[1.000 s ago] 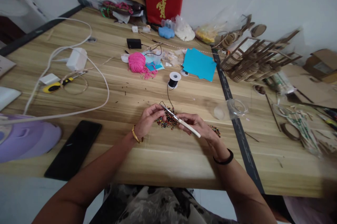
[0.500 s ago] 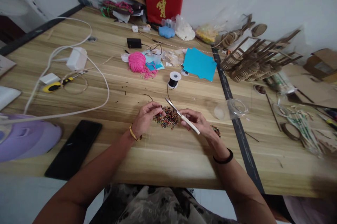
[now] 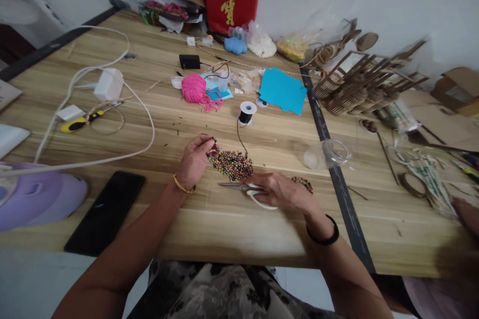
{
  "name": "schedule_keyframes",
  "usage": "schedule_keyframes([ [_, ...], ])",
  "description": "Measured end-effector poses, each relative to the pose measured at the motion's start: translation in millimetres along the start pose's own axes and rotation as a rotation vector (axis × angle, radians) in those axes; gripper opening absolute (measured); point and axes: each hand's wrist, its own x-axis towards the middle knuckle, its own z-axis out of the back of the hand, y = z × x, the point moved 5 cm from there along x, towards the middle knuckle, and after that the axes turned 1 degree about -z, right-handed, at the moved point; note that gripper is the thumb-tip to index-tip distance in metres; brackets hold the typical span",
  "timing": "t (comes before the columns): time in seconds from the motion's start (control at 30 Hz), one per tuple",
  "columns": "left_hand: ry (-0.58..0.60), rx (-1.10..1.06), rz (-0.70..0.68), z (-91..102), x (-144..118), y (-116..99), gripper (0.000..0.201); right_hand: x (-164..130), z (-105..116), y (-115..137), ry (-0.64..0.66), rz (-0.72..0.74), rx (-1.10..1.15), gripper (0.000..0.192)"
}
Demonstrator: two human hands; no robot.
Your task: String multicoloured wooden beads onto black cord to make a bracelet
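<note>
My left hand point(image 3: 192, 161) pinches a short string of beads point(image 3: 214, 144) at the left side of a pile of small multicoloured beads point(image 3: 232, 165). Just below the pile, a pair of scissors point(image 3: 258, 200) with white handles lies low over the wood, blades pointing left. My right hand point(image 3: 280, 189) has its fingers on the handles. Black cord runs from a white spool point(image 3: 247, 111) down to the pile's upper right edge. Beyond my right hand lies a strand of threaded beads point(image 3: 305, 184), partly hidden by it.
A pink yarn ball point(image 3: 194, 88) and blue sheets point(image 3: 283, 91) lie farther back. To the left are a phone point(image 3: 105, 213), a white cable and a yellow cutter point(image 3: 77, 123). A clear cup point(image 3: 325, 154) lies right. Another person's arm point(image 3: 467, 214) shows at the right edge.
My right hand has lowered the scissors to the table below the beads, their blades swinging from pointing away to pointing left. My left hand has shifted slightly left with the bead string; the cord end now rests at the pile.
</note>
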Motion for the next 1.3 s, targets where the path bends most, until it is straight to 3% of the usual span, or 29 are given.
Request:
schedule_keyframes([
  [0.07, 0.014, 0.018, 0.020, -2.4, -1, 3, 0.026, 2, -13, 13, 0.105, -0.001, -0.129, 0.034],
  [0.27, 0.129, 0.171, 0.134, -13.5, -11, 16, 0.028, 6, -31, 47, 0.212, -0.002, -0.408, 0.031],
  [0.53, 0.262, 0.414, 0.153, -16.4, -18, 23, 0.022, -2, -44, 57, 0.117, 0.003, -0.590, 0.017],
  [0.67, 0.313, 0.475, 0.154, -21.4, -20, 22, 0.022, -3, -40, 62, 0.050, 0.053, -0.619, 0.008],
  [0.83, 0.416, 0.512, 0.141, -27.9, -25, 24, 0.024, 1, -12, 65, -0.206, 0.043, -0.539, 0.011],
  [0.97, 0.486, 0.527, 0.155, -32.8, -30, 28, 0.026, 5, 0, 50, -0.400, -0.013, -0.394, 0.016],
  [1.13, 0.537, 0.499, 0.199, -38.1, -34, 30, 0.026, 12, -6, 31, -0.427, 0.051, -0.067, 0.011],
  [1.3, 0.498, 0.509, 0.213, -35.2, -32, 30, 0.026, 13, -4, 19, -0.477, 0.059, 0.045, 0.002],
])
